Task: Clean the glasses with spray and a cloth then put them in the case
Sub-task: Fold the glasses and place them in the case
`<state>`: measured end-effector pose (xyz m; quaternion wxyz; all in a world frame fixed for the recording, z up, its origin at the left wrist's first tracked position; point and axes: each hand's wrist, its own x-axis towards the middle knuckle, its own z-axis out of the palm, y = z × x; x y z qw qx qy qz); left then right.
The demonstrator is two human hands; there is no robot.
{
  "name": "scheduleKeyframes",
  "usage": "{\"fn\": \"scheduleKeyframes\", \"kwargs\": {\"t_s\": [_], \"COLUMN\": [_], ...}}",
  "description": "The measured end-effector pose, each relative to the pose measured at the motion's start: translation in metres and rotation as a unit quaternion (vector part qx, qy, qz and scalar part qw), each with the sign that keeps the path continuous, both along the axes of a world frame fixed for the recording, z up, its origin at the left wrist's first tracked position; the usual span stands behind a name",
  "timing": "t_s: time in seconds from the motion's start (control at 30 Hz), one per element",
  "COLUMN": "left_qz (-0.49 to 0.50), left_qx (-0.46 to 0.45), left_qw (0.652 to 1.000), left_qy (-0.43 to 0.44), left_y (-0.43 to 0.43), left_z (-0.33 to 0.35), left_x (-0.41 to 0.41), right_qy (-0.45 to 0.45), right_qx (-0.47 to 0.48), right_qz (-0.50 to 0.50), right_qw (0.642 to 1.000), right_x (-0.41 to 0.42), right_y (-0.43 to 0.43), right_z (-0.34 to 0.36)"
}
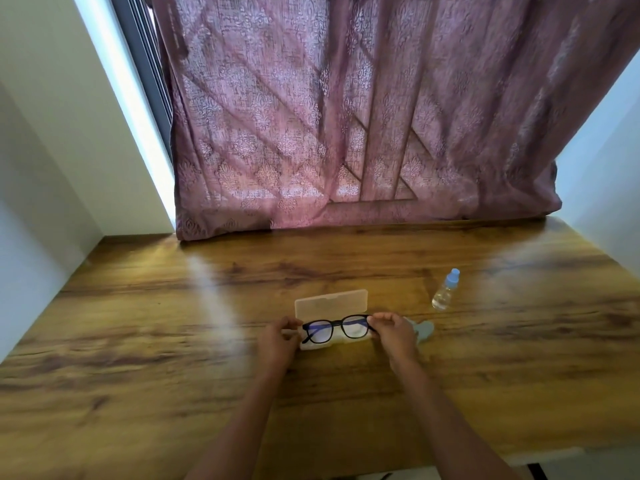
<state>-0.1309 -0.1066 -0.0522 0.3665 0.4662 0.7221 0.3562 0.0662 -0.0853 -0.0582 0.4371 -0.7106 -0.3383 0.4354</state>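
— Where were the glasses [335,328]?

— Between both hands, lenses facing the person, right over the open case [330,301] in the middle of the table [173,323]. The left hand [278,338] pinched the left end of the frame and the right hand [393,332] pinched the right end, fingers curled round the corners by the hinges.

— Were they in the case already?

— I could not tell whether they touched it. The frame sat low over the pale tray, with the clear lid standing up just beyond it on the far side. One dark arm of the frame angled down near the left hand.

— And the other things?

— The cloth [424,330], a pale blue-grey, lay crumpled on the table just right of the right hand, partly hidden behind it. The bottle [445,291], clear with a light blue cap, stood farther right and farther back, apart from the case.

— Any writing to read?

— None that I could make out; the bottle was too small in the view for that. A patterned mauve curtain [346,116] hung down to the table's far edge.
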Motion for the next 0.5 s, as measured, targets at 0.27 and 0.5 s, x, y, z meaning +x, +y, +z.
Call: {"fn": "scheduleKeyframes", "kwargs": {"t_s": [0.27, 0.5], "left_qz": [0.007, 0.011], "left_qx": [0.002, 0.01], "left_qw": [1.0, 0.999], "left_qy": [0.008, 0.037], "left_y": [0.0028, 0.0046], "left_z": [-0.0039, -0.0044], "left_x": [-0.0008, 0.0011], "right_qy": [-0.069, -0.105], "right_qx": [0.02, 0.004], "right_qz": [0.001, 0.01], "right_qw": [0.997, 0.994], "right_x": [-0.0023, -0.0022], "right_y": [0.0004, 0.0018], "right_z": [0.0048, 0.0053]}}
